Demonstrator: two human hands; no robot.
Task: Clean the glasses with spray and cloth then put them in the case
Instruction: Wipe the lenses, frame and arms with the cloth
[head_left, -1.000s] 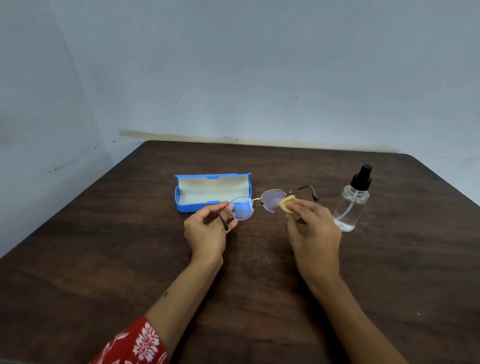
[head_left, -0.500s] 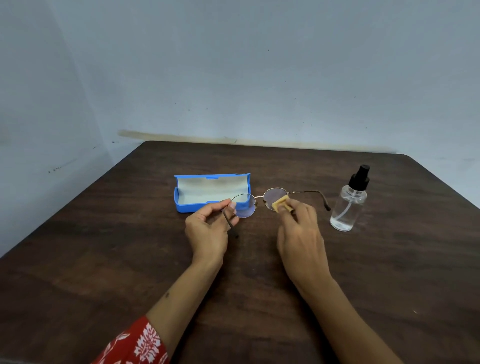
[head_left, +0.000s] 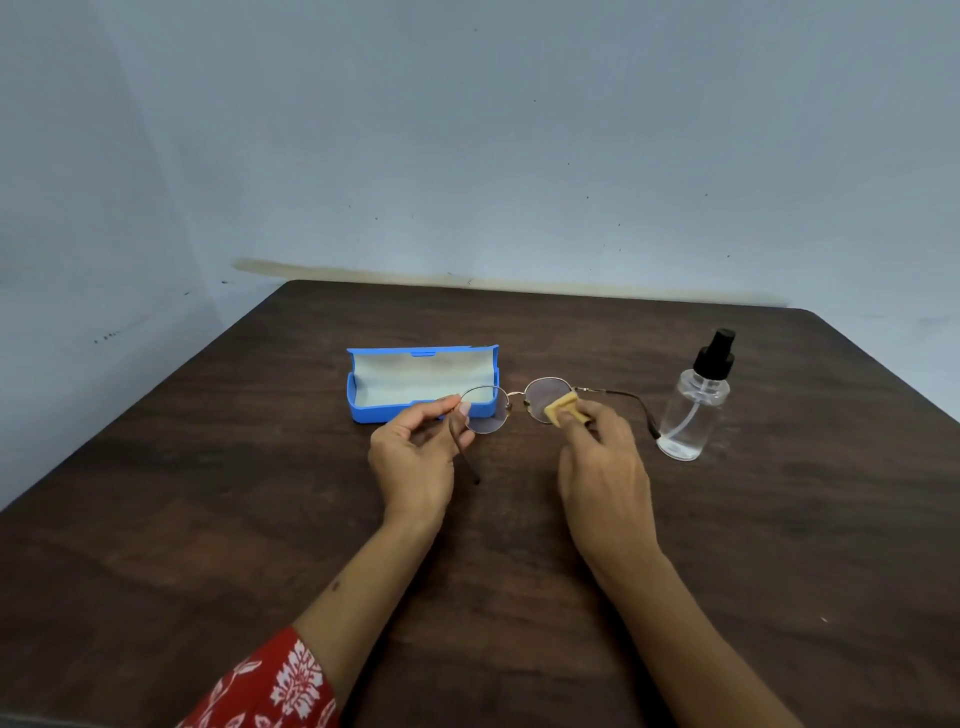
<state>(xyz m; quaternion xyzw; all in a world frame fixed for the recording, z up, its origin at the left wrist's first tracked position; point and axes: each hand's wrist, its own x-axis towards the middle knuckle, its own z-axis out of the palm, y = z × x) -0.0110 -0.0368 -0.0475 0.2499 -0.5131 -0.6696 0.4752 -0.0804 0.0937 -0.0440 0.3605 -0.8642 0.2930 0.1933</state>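
Round thin-framed glasses (head_left: 514, 402) are held above the dark wooden table (head_left: 208, 519), both temples unfolded. My left hand (head_left: 415, 462) pinches the rim of the left lens between thumb and fingertips. My right hand (head_left: 605, 467) pinches a small folded yellow cloth (head_left: 560, 409) and presses it against the lower right part of the right lens. Just behind my left hand lies the open blue glasses case (head_left: 421, 382), its pale lining showing. To the right of the glasses stands a clear spray bottle (head_left: 693, 410) with a black nozzle.
A pale wall runs along the table's far edge, and another wall stands to the left. The spray bottle is close to the tip of the right temple. A red patterned sleeve (head_left: 275, 686) shows at the bottom left.
The right temple has swung outward toward the bottle. My right hand with the cloth has shifted slightly left and lower on the right lens. The left hand has hardly moved.
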